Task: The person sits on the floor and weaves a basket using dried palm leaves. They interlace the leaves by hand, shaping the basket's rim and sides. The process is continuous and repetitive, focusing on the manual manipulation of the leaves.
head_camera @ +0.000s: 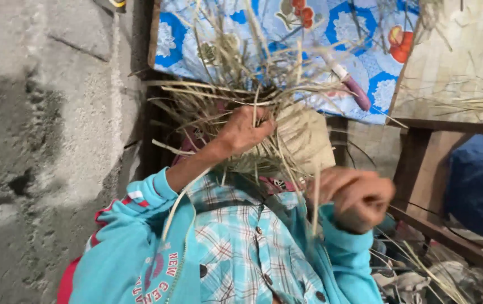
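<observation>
At the middle of the view, just above the chest, a half-woven piece of pale straw (303, 141) is held up, its flat woven panel facing the camera and its loose strands fanning up and out to the left over a blue flowered cloth (365, 45). The left hand (244, 130) is clamped on the upper left edge of the weave, fingers curled over a bunch of stalks, so the work is already gripped there. The right hand (357, 197) is seen lower and to the right, closed into a loose fist, blurred, with a thin strand (316, 208) hanging down just beside it; whether that strand is actually pinched cannot be told. The woven panel lies up and to the left of this right hand, near but apart, the strands running mostly upward. A purple-handled tool (349, 83) is seen lying on the cloth beyond. A wooden frame (421, 169) stands to the right, a rough concrete wall (39, 112) to the left.
</observation>
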